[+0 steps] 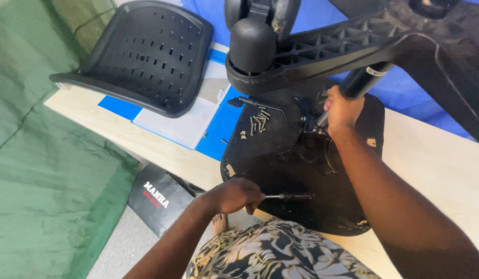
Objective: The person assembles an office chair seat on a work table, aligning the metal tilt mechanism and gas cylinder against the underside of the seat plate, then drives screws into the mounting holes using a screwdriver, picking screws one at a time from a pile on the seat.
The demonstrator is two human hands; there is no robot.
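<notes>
Gripping a screwdriver (287, 197) in left hand (234, 195) on seat underside (281, 170)

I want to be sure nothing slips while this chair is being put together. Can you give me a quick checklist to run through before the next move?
1. Left hand grips the screwdriver: ok.
2. Right hand steadies the gas cylinder at the mechanism: ok.
3. Seat underside lies flat on the table: ok, though its near edge overhangs.
4. Loose screws gathered on the seat: ok.
5. Screwdriver tip seated in a screw: cannot tell.
6. Wheeled base stable overhead: cannot tell.
</notes>
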